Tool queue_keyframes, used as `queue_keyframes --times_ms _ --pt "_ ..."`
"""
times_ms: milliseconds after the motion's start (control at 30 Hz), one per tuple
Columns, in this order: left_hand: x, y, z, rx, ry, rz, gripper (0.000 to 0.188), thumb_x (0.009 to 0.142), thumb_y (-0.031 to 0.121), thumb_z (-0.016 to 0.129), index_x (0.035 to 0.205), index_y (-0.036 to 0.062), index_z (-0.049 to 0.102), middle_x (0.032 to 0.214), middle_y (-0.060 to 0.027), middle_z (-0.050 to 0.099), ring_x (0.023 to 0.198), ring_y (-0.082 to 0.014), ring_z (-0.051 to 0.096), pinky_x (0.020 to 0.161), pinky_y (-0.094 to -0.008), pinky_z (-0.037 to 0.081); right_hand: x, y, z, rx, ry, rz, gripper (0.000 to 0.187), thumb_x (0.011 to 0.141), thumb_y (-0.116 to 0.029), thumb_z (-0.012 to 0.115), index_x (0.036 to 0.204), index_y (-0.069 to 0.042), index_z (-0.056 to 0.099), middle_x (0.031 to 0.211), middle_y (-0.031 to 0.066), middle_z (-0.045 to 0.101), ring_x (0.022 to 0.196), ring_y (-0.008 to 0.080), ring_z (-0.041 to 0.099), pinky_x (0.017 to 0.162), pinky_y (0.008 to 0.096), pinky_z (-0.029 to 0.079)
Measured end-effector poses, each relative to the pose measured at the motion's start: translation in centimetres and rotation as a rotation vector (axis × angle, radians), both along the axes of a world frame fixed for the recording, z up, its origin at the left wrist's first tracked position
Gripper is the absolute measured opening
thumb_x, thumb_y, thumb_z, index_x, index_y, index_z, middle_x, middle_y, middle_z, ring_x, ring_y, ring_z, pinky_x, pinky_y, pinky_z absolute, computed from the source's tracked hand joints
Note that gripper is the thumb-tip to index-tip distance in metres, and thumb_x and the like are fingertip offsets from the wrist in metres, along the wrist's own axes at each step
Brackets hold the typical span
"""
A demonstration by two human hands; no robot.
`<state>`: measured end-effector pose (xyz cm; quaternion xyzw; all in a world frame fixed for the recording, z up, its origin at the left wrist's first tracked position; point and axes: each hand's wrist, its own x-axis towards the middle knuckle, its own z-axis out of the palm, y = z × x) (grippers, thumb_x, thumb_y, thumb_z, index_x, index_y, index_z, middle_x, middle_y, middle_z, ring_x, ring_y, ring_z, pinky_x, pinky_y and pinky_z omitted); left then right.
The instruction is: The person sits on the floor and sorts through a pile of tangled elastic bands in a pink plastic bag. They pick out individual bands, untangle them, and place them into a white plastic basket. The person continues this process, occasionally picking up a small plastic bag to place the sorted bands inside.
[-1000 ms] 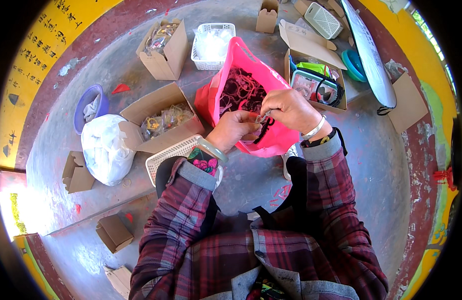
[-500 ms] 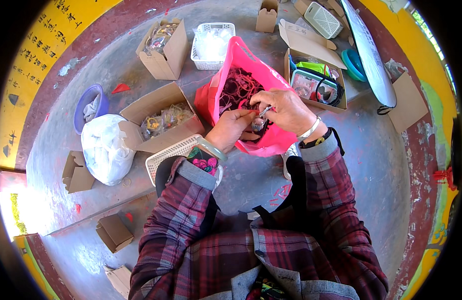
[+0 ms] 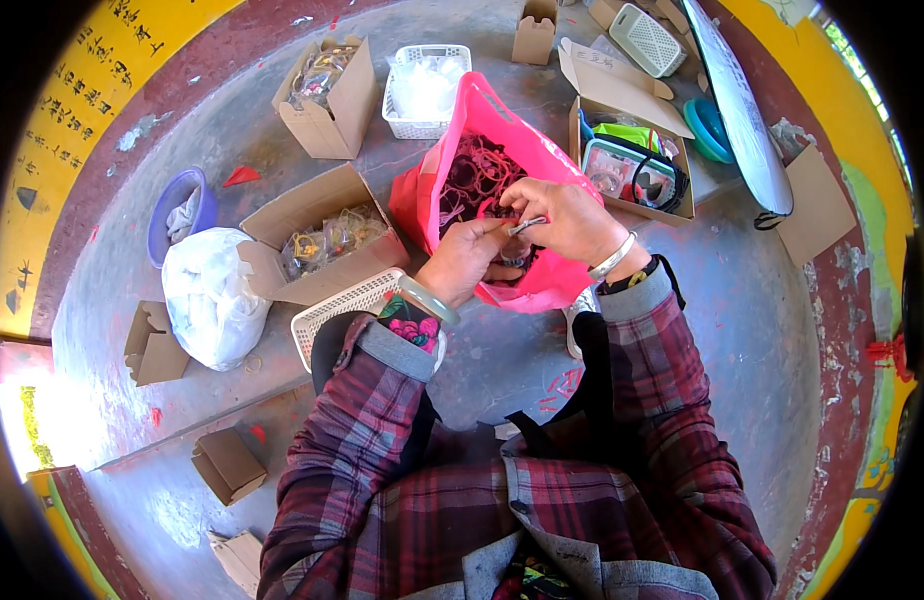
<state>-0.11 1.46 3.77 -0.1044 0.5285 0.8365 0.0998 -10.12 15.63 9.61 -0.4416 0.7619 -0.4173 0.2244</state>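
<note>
Over the mouth of a bright pink bag [image 3: 554, 285], my two hands meet at the fingertips. The bag gapes and shows a heap of dark red and pink corded strands [image 3: 479, 172]. My left hand [image 3: 460, 258], a pale bangle at its wrist, is closed in a pinch; what lies in its fingertips is too small to make out. My right hand [image 3: 574, 225], wearing a silver bangle, is closed round a small silvery metal piece [image 3: 527, 226] that points toward the left fingertips. Under the hands, part of a shiny clear item shows, mostly hidden by the fingers.
Left of the bag stands an open cardboard box [image 3: 317, 240] of small bagged items, with a cream basket [image 3: 347, 308] before it. A stuffed white plastic bag [image 3: 214, 300] and a purple basin [image 3: 162, 225] lie farther left. Another filled box [image 3: 632, 200] stands at right.
My right hand has shifted slightly up and left, and the silvery piece has turned flatter between the hands. The red bit at my left fingertips shows less. The bag has barely moved.
</note>
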Motion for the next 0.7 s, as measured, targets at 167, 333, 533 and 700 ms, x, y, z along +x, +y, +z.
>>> queue_keyframes --times_ms 167,333,533,700 --pt "-0.1 -0.3 0.2 0.102 0.054 0.034 0.026 0.092 0.017 0.045 0.106 -0.0027 0.055 0.093 -0.0098 0.062 0.088 -0.0179 0.061 0.075 -0.0289 0.054 -0.7 0.7 0.2 -0.117 0.002 -0.058 0.018 0.072 -0.003 0.062 0.089 0.003 0.058 0.068 0.0084 0.063 0.068 0.0127 0.061 0.06 0.0274 0.046" --pt "0.0 -0.3 0.8 0.109 0.03 0.037 0.025 0.092 0.016 0.045 0.107 -0.0026 0.055 0.093 -0.0101 0.061 0.089 -0.0182 0.061 0.077 -0.0285 0.053 -1.0 0.9 0.2 -0.085 -0.026 -0.081 0.01 0.073 -0.003 0.063 0.082 0.003 0.06 0.068 0.0068 0.062 0.064 0.0116 0.059 0.058 0.0266 0.045" --pt "0.0 -0.2 0.6 0.118 0.034 0.028 0.027 0.093 0.018 0.046 0.109 -0.0027 0.053 0.094 -0.0099 0.061 0.089 -0.0172 0.061 0.076 -0.0276 0.054 -0.6 0.6 0.5 -0.15 0.248 -0.06 0.006 0.069 -0.005 0.063 0.072 0.0 0.062 0.066 0.0111 0.059 0.066 0.022 0.057 0.061 0.0324 0.045" --pt "0.0 -0.2 1.0 0.109 0.033 0.034 0.029 0.093 0.017 0.046 0.113 -0.0028 0.052 0.096 -0.0075 0.06 0.088 -0.015 0.06 0.076 -0.0269 0.054 -0.9 0.4 0.1 -0.165 0.675 -0.038 0.003 0.065 -0.006 0.059 0.066 -0.003 0.06 0.065 0.0113 0.057 0.071 0.0296 0.054 0.065 0.0387 0.044"
